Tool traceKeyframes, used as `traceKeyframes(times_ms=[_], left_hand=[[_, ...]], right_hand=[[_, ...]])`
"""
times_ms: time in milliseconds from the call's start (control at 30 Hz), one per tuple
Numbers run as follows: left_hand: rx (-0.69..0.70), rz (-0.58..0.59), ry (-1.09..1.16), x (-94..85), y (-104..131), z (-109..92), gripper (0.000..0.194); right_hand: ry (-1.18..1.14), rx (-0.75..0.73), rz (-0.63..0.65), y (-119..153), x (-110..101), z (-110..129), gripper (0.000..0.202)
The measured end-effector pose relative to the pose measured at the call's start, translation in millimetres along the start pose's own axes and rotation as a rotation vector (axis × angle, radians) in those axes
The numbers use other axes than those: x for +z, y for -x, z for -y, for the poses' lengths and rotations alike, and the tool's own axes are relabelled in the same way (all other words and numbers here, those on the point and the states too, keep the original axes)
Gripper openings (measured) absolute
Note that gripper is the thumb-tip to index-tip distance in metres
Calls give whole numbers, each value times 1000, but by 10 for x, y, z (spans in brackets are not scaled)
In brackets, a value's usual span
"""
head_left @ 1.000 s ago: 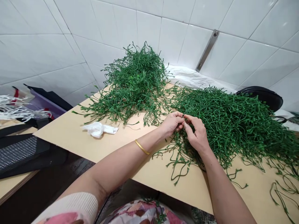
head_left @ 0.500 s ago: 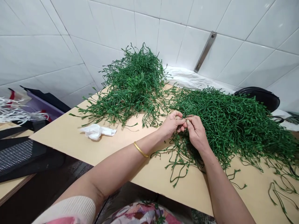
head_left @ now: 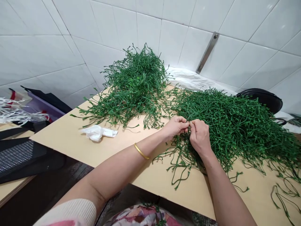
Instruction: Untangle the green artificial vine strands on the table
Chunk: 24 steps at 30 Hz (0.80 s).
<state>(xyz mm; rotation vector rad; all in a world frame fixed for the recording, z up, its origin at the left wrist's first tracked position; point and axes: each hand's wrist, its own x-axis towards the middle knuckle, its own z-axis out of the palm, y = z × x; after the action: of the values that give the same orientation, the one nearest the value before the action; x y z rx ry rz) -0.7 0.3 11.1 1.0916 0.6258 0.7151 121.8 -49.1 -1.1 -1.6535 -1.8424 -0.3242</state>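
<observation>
Tan, your table bears a larger right heap and a left heap of green cords, finished side unclear. Your left hand and right hand, nearly touching, pinch seemingly one unfinished strand by the right heap.

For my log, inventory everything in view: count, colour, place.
Table: one, tan, centre
Cord heaps: two, green, on table
Wad: one, white, on table
Strands: several, white, far left
Sheets: several, purple, black, left
Mesh: one, dark, lower left
Sheeting: one, white, behind heaps
Rounded item: one, black, back right
Bracket: one, grey, upper right
Tiles: many, white, background
Bracelet: one, gold, left forearm
Garment: one, multicoloured, bottom
Left hand, right hand: one each, bare, right of centre
</observation>
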Motion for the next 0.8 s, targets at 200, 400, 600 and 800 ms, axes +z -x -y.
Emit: traceKeyframes(times_ms=[200,400,600,800], left_hand=[[7,11,-112,-16,18,-39,20],[77,24,-167,-60,-44,43,15],[-75,295,-42,-147,-43,-63,26],[-140,470,159,-150,-30,-78,30]], right_hand=[[-121,19,66,-18,-29,2,22],[-285,74,124,-34,-33,-22,27],[-733,178,258,-26,-108,-33,35],[-1200,270,284,-14,-165,-21,36]])
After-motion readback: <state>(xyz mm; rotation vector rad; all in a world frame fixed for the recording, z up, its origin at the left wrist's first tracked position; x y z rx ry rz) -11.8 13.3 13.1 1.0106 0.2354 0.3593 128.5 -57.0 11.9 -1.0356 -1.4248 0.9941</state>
